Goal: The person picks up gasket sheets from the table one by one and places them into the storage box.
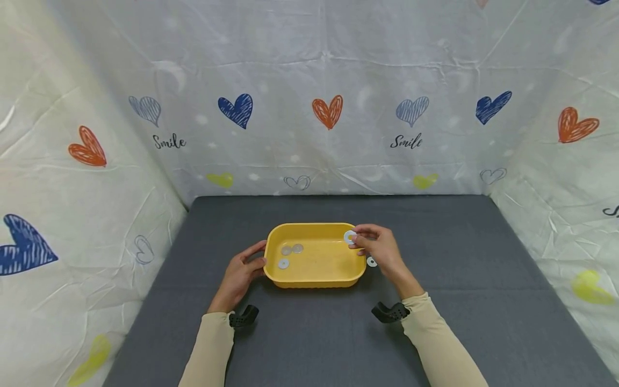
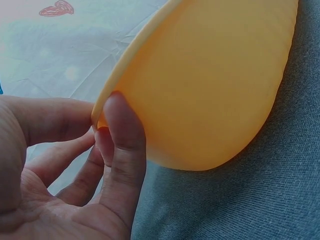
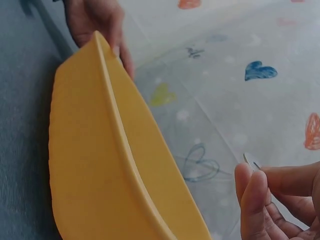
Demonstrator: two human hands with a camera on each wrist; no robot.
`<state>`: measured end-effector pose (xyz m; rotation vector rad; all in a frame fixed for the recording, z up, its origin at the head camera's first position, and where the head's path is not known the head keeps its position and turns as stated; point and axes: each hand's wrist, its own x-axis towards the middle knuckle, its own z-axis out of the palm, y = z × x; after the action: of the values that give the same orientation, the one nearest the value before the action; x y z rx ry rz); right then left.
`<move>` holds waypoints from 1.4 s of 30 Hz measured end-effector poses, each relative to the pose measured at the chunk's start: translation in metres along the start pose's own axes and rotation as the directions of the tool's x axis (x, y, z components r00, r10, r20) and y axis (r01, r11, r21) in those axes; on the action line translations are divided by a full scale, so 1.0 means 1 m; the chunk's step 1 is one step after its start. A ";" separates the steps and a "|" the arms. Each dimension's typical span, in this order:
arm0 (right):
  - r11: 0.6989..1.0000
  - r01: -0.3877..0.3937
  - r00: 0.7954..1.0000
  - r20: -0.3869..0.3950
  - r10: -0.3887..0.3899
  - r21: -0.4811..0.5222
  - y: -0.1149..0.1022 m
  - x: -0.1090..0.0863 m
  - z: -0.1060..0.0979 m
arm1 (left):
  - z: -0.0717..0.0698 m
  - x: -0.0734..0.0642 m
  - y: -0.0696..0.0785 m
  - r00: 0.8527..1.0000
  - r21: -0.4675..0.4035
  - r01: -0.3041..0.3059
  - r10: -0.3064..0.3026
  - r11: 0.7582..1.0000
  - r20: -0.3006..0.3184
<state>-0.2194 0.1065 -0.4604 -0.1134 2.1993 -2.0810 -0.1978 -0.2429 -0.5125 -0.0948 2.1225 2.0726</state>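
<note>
My left hand [image 1: 238, 277] grips the left end of a yellow plastic tray [image 1: 319, 264], its thumb and fingers pinching the rim [image 2: 107, 95] in the left wrist view. Over the tray's right end, my right hand [image 1: 385, 253] pinches a flat metal washer [image 1: 345, 237] between thumb and fingertips. Only the washer's thin edge [image 3: 245, 158] shows in the right wrist view. Inside the tray, toward the left, lie two round discs [image 1: 297, 248] and a washer [image 1: 283, 264]. Another washer [image 1: 369, 259] rests on the table just outside the tray's right wall, partly beneath my right hand.
A dark grey cloth [image 1: 319, 333] covers the table under the tray. White curtains [image 1: 290, 70] printed with hearts stand behind the table and along both sides. Black straps [image 1: 244, 317] sit on both wrists.
</note>
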 end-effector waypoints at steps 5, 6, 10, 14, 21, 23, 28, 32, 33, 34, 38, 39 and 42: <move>0.999 -0.009 0.999 0.047 0.007 0.046 -0.002 0.003 0.015 | -0.001 -0.002 0.000 1.000 0.001 -0.001 0.001 1.000 0.002; 0.999 -0.014 0.998 0.055 0.011 0.053 -0.002 0.004 0.018 | -0.001 -0.002 0.000 1.000 0.002 -0.002 0.002 1.000 0.000; 0.997 -0.026 0.997 0.076 0.020 0.079 -0.004 0.007 0.031 | 0.001 -0.002 0.000 1.000 0.009 -0.005 0.005 1.000 -0.003; 0.996 -0.032 0.995 0.096 0.024 0.089 -0.004 0.008 0.043 | 0.002 -0.002 0.000 1.000 0.017 0.001 -0.001 1.000 -0.010; 0.993 -0.039 0.993 0.112 0.026 0.114 0.000 0.012 0.059 | 0.002 0.000 0.001 1.000 0.012 0.011 -0.011 1.000 -0.015; 0.992 -0.051 0.993 0.116 0.037 0.119 0.001 0.013 0.063 | 0.002 0.001 0.001 1.000 0.010 0.011 -0.011 1.000 -0.019; 0.988 -0.083 0.990 0.121 0.067 0.134 0.005 0.016 0.071 | 0.001 0.001 0.000 1.000 0.009 0.013 -0.013 1.000 -0.016; 0.986 -0.107 0.987 0.134 0.090 0.125 0.006 0.020 0.076 | 0.001 0.001 -0.001 1.000 0.005 0.013 -0.013 1.000 -0.016; 0.986 -0.116 0.986 0.138 0.099 0.119 0.006 0.021 0.077 | 0.001 0.001 -0.001 1.000 0.003 0.014 -0.014 1.000 -0.016; 0.985 -0.127 0.984 0.139 0.111 0.114 0.006 0.022 0.079 | 0.001 0.001 0.000 1.000 0.002 0.014 -0.014 1.000 -0.017; 0.982 -0.165 0.977 0.151 0.150 0.095 0.006 0.026 0.084 | 0.001 0.001 0.000 1.000 -0.003 0.017 -0.017 1.000 -0.019; 0.979 -0.179 0.974 0.155 0.163 0.094 0.006 0.028 0.085 | 0.001 0.001 0.000 1.000 -0.004 0.017 -0.017 1.000 -0.018; 0.974 -0.209 0.966 0.173 0.191 0.092 0.007 0.032 0.090 | 0.001 0.001 0.000 1.000 -0.001 0.015 -0.015 1.000 -0.015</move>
<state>-0.2390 0.0140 -0.4730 -0.0477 1.9127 -2.0001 -0.1991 -0.2418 -0.5125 -0.1272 2.1228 2.0708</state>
